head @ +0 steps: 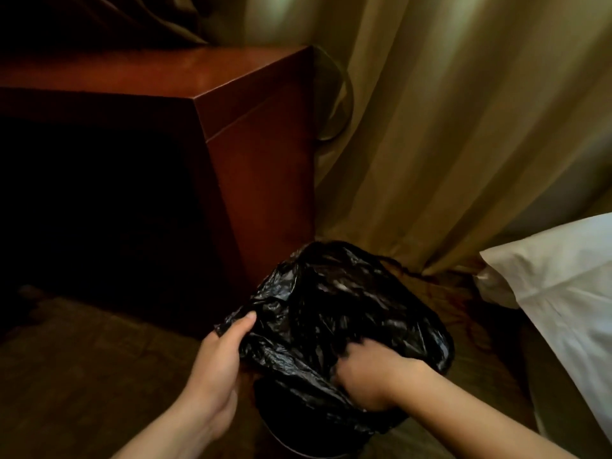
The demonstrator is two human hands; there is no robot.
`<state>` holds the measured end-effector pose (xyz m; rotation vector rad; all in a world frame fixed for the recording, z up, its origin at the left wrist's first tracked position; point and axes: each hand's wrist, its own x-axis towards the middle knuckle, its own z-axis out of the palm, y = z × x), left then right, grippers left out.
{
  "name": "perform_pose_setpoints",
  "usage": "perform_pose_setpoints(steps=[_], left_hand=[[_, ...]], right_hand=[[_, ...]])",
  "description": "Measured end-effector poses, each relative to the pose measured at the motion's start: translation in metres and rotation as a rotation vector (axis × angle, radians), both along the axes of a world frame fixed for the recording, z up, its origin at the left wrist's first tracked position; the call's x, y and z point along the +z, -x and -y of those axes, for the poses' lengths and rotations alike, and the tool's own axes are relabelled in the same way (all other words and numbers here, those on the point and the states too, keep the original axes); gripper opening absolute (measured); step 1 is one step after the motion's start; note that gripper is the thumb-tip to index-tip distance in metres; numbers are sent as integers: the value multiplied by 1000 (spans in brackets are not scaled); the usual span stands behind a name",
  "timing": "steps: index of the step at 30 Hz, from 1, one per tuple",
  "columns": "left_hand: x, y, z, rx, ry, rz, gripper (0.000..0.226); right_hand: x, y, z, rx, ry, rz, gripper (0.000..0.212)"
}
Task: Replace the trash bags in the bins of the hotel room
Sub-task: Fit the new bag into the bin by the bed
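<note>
Bedroom: curtains (447, 127), pillow (569, 276), wooden cabinet (258, 134)

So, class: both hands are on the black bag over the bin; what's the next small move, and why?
The left hand pinches the black bag and the right hand grips it, yet it sits bunched above the bin. So probably draw the hands apart and pull its edge down over the near rim.
</note>
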<state>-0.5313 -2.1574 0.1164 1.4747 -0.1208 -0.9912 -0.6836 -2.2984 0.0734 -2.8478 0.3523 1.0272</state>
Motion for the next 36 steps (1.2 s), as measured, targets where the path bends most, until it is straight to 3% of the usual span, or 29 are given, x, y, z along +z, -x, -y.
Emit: perform_pose_setpoints(steps=[2, 5, 7, 10, 14, 16, 20, 22, 23, 26, 28, 30, 32, 34, 36], left_hand=[[-8, -4, -4, 6, -69, 17, 55], [-9, -7, -10, -32, -136, 149, 17], [-9, -10, -14, -25, -172, 254, 12], [-9, -13, -16, 2, -217, 387, 9], [-14, -16, -12, -50, -309, 482, 18], [-15, -17, -10, -82, -323, 491, 23], [-19, -20, -10, -89, -407, 626, 50], [-19, -20, -17, -137, -440, 854, 68], [-18, -19, -20, -184, -438, 1078, 71], [-22, -14, -23, -395, -218, 1758, 42], [-22, -5, -24, -651, -134, 1932, 24], [-32, -1, -24, -922, -259, 1950, 31], [-40, -2, -23, -1110, -510, 1920, 59], [-44, -8, -21, -1279, -779, 1796, 97], [-44, -13, -23, -1432, -984, 1622, 118]], right_hand=[[1, 0, 0, -116, -213, 1, 31], [-6, -4, 4, -293, -180, 340, 38], [-18, -10, 1, -371, -120, 463, 48], [-33, -25, -7, -312, -160, 197, 59], [-51, -43, -9, -342, -527, -232, 59], [-56, -46, -10, -343, -535, -214, 53], [-45, -35, -17, -317, -329, 112, 47], [-31, -21, -20, -344, -349, 343, 41], [-25, -13, -21, -368, -354, 472, 37], [-12, 15, -20, -392, -160, 836, 32], [-11, 31, -14, -333, 64, 987, 34], [-14, 39, -5, -307, 207, 901, 45], [-17, 45, 7, -352, 211, 648, 63], [-23, 53, 23, -443, 176, 459, 75], [-29, 61, 36, -517, 151, 405, 80]])
